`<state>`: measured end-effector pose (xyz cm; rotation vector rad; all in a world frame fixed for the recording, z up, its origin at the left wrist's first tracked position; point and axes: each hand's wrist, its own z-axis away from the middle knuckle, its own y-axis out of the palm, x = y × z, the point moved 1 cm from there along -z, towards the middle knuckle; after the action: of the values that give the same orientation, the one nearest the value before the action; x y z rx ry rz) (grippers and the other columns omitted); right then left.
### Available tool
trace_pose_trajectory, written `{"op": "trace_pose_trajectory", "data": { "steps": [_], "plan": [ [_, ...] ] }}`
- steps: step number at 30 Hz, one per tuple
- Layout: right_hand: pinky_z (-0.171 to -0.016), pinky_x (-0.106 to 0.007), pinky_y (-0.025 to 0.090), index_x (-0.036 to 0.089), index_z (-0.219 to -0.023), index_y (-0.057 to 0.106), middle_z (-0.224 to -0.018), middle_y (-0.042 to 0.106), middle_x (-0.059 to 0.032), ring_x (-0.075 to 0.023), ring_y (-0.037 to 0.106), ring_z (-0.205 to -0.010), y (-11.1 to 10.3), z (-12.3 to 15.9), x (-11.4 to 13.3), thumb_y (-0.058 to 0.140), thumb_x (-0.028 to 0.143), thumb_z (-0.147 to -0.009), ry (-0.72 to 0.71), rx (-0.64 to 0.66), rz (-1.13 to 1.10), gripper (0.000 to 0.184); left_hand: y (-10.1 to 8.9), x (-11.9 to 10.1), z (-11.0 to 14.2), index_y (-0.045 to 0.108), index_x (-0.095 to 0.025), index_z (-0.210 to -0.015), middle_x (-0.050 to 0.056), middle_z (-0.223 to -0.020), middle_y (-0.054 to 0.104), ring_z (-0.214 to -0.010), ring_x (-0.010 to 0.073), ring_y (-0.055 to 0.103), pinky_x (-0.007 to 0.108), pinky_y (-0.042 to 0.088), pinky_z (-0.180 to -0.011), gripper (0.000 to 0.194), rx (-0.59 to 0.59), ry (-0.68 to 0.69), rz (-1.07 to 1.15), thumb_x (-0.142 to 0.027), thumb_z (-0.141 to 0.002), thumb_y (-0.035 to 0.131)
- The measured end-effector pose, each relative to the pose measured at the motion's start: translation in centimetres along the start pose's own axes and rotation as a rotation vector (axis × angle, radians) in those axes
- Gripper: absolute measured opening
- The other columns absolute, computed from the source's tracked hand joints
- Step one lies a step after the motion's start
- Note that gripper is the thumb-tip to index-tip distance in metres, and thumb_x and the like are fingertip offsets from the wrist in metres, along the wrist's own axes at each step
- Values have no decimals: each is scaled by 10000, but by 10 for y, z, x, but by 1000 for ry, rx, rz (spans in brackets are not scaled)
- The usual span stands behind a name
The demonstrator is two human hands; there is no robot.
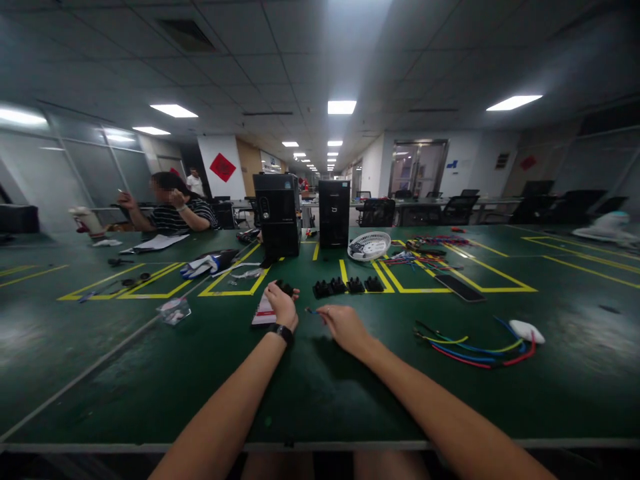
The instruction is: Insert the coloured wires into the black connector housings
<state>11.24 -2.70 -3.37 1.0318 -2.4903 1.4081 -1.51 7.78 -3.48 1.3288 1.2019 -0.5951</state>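
Observation:
My left hand (281, 303), with a black watch on the wrist, is closed around a small black connector block (285, 287) held just above the green table (150, 373). My right hand (343, 325) rests on the table beside it, fingers pinched on the tip of a thin blue wire (311, 311). A row of several black connector blocks (347, 287) lies just beyond both hands. A bundle of red, blue, yellow and green wires (473, 347) lies to the right. Under my left hand lies a small white and red card (264, 313).
Two black computer towers (278, 213) (334, 213) stand at the table's middle, with a white basket (369, 245), more coloured wires (425, 257) and a black phone (460, 288) nearby. A white mouse (526, 330) lies at the right. A seated person (173, 210) works at the far left. A plastic bag (173, 311) lies left.

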Motion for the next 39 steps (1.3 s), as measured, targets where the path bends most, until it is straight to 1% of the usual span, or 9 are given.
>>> {"op": "trace_pose_trajectory", "data": {
  "steps": [3,5,10,16,18,22,27,33,39],
  "plan": [
    [-731,-276,474,199,-884,716,-777,704,-44,-176,646,-743,-3,-2,-7,491,199,-899,72,35,33,226,-3,-10,-1,388,-220,-1069,-4,-795,564,-551,95,585,188,391,-462,311,10,-16,0,-448,-950,213],
    [-828,-336,469,202,-988,698,-946,698,-76,-217,627,-918,-10,-3,-13,543,251,-878,59,53,75,196,4,-15,11,422,-208,-1070,24,-832,607,-655,115,612,197,421,-516,340,123,43,-19,-477,-942,259],
    [-1061,-448,329,220,-1399,369,-1408,422,-127,-256,373,-1306,-28,-5,-18,678,247,-774,18,-147,49,698,22,-6,47,518,-180,-1081,66,-971,625,-896,161,604,278,477,-783,415,452,45,-126,-517,-922,336],
    [-1043,-410,356,236,-1343,452,-1267,560,-85,-226,479,-1198,-57,-5,-40,671,175,-776,-100,-2,76,611,25,3,57,532,-179,-1169,96,-1157,602,-1082,188,554,326,406,-962,456,741,22,-263,-489,-938,289],
    [-1021,-423,364,215,-1311,494,-1245,564,-102,-252,490,-1169,-72,-2,-62,661,165,-773,18,-50,223,566,23,-3,51,514,-182,-1207,106,-1163,599,-1092,206,542,361,390,-980,438,741,142,-439,-463,-933,319],
    [-973,-413,375,145,-1289,527,-1230,543,-174,-300,505,-1110,-101,15,-117,612,78,-751,440,-157,535,549,14,-10,35,503,-202,-1251,114,-1319,501,-1250,249,400,422,327,-1035,391,685,508,-939,-369,-910,407],
    [-938,-381,389,56,-1288,514,-1196,554,-231,-299,543,-1064,-106,32,-155,537,5,-740,617,-152,584,551,4,4,27,398,-203,-1365,136,-1432,385,-1328,288,309,475,327,-1030,502,798,585,-1319,-328,-881,452],
    [-983,-381,364,48,-1289,510,-1276,515,-240,-302,487,-1179,-110,22,-146,538,74,-782,626,-225,560,508,2,6,26,386,-207,-1376,144,-1412,410,-1318,302,334,486,349,-1010,525,885,608,-1388,-350,-875,439],
    [-826,-286,446,163,-1067,667,-1019,688,-103,-210,636,-916,-147,30,-105,486,138,-823,533,-123,412,304,3,2,21,289,-213,-1435,128,-1502,291,-1359,293,285,495,355,-1007,560,847,605,-1374,-360,-902,378]
  ]
}}
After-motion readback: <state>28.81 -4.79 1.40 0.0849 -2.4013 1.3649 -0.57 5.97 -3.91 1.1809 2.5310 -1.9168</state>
